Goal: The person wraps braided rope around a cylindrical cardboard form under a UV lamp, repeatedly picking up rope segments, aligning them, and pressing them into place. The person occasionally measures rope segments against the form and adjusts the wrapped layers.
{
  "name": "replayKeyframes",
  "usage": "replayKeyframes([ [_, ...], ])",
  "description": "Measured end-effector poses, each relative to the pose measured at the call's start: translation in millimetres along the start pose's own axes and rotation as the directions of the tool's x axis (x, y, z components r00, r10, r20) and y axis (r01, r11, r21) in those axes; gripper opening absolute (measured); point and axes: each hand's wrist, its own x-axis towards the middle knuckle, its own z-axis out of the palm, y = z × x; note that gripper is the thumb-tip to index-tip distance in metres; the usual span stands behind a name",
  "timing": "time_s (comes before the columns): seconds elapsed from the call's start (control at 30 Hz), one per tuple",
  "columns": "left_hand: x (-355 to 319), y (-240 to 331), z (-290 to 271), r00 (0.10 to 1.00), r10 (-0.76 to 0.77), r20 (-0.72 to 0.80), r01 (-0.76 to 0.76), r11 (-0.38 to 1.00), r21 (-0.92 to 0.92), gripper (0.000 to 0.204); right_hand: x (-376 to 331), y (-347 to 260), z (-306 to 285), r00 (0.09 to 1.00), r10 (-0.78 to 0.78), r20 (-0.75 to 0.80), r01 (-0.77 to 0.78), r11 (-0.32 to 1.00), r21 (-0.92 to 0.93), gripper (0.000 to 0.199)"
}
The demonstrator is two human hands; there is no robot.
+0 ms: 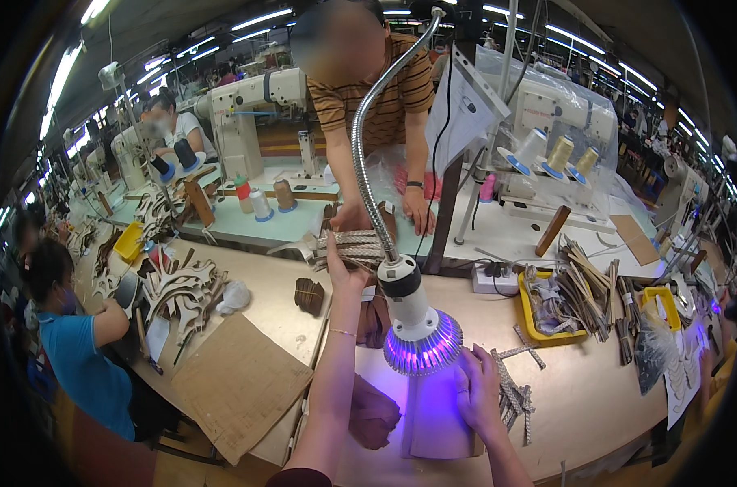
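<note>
We judge that the strap bundle [348, 247], gripped at one end by our raised left hand [341, 272] across the table [596, 398], could sag and spill, or the arm could knock the lamp [421, 337]. Our right hand [479, 390] lies flat, fingers spread, on the block [433, 422] beneath the violet light, holding nothing.
</note>
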Motion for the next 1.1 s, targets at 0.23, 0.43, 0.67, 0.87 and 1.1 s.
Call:
replayKeyframes([
  [0.23,7.0,5.7,10.0,0.983,0.033,-0.183,-0.053,0.993,-0.103,0.086,3.3,-1.0,3.2,0.998,0.044,-0.035,-0.04,0.993,0.113,0.039],
  [0.43,17.7,5.9,1.2,0.966,0.016,-0.258,-0.064,0.982,-0.179,0.089,1.5,-3.8,2.8,0.996,0.08,-0.039,-0.072,0.984,0.162,0.04],
  [0.67,15.8,11.5,20.1,0.974,0.123,-0.192,-0.149,0.981,-0.125,0.091,1.8,-2.3,3.9,0.994,0.107,-0.031,-0.099,0.977,0.188,0.041],
  [0.87,-4.8,18.5,31.6,0.955,-0.004,-0.298,0.009,1.0,0.013,0.132,1.0,-0.6,3.7,0.996,0.08,-0.038,-0.073,0.983,0.171,0.041],
  [1.1,-72.2,39.0,15.4,0.942,-0.317,-0.108,0.326,0.796,0.51,0.1,-0.1,2.9,0.5,1.0,0.02,-0.009,-0.019,0.991,0.133,0.045],
])
